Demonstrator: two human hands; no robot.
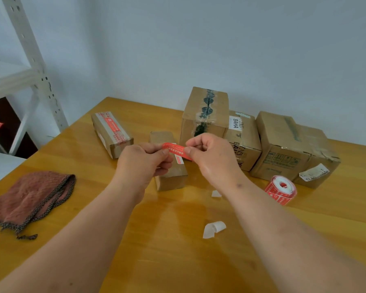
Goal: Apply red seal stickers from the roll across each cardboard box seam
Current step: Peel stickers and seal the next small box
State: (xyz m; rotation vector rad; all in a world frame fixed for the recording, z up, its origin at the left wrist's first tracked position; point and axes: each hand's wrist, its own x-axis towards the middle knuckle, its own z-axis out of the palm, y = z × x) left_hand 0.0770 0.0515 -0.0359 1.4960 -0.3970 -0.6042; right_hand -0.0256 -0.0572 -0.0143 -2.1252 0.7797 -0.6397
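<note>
A red seal sticker [175, 149] is stretched in the air between my two hands. My left hand [143, 162] pinches its left end and my right hand [211, 158] pinches its right end. Just below and behind them lies a small cardboard box [171, 174] with a red sticker on its top. The sticker roll [281, 189] lies on the wooden table [178, 261] to the right. Another long box [112, 134] at the back left carries a red sticker across its taped seam.
Several larger cardboard boxes [205, 115] stand along the wall at the back right. A brown cloth [30, 197] lies at the table's left edge. Two white backing scraps [212, 229] lie in front of me. A white metal shelf [30, 66] stands at left.
</note>
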